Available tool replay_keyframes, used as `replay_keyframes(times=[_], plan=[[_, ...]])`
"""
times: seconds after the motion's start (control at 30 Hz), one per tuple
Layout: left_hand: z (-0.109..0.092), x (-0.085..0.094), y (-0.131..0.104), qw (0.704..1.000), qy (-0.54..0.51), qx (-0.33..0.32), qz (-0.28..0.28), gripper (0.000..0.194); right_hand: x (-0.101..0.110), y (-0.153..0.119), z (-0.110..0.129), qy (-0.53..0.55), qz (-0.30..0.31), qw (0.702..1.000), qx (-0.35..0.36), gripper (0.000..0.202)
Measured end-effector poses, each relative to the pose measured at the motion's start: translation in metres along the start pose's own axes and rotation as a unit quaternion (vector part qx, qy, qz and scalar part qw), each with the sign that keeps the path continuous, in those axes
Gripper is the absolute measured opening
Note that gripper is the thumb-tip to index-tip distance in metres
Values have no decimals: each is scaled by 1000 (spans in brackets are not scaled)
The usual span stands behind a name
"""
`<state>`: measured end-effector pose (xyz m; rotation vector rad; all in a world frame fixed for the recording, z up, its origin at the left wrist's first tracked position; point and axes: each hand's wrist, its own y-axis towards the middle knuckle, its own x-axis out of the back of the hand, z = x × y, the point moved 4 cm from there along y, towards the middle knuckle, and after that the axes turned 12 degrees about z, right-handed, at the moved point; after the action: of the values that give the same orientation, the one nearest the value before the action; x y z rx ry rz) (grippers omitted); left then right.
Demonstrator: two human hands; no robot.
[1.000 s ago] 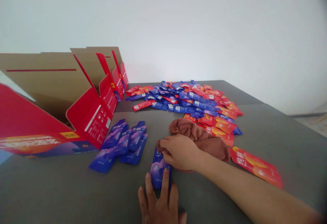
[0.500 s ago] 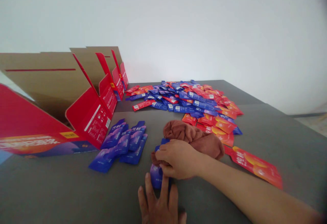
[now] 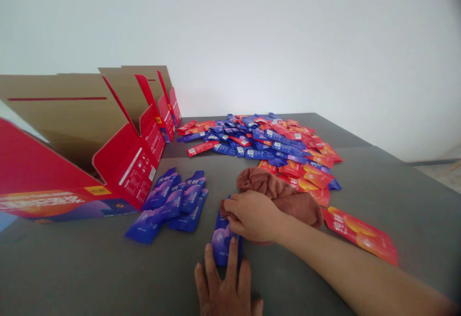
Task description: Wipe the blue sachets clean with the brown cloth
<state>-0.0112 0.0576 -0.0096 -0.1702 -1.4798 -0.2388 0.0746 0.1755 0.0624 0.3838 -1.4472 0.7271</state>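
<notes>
A blue-purple pouch point(image 3: 220, 245) lies flat near the front of the table. My left hand point(image 3: 226, 285) is spread open, fingertips resting on the pouch's lower end. Closed round a brown cloth point(image 3: 288, 200), my right hand point(image 3: 254, 217) presses part of it on the pouch's upper part, which is partly hidden. The bulk of the cloth bunches out behind and to the right of that hand. Several blue pouches point(image 3: 192, 196) lie in an overlapping group to the left. One red-orange pouch point(image 3: 363, 234) lies on the right, its narrow end by the cloth.
Open red cartons with brown insides point(image 3: 126, 172) stand in a row along the left side of the grey table point(image 3: 108, 268). A large heap of red and blue pouches point(image 3: 266, 138) covers the back middle, its near edge reaching the cloth. A pale wall rises behind.
My right hand and the cloth have shifted up and slightly right along the pouch, uncovering more of its middle. My left hand has stayed in place.
</notes>
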Motion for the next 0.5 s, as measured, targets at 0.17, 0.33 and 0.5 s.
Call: replay_keyframes(times=[0.17,0.33,0.5], plan=[[0,-1,0,1000,-6,-5,-4,46,2,-3,5,11,24,998,64,24],[0,-3,0,1000,-14,-7,-12,52,2,-7,14,22,15,993,116,22],[-1,-3,0,1000,-11,-3,-18,51,1,-5,13,34,5,996,83,22]])
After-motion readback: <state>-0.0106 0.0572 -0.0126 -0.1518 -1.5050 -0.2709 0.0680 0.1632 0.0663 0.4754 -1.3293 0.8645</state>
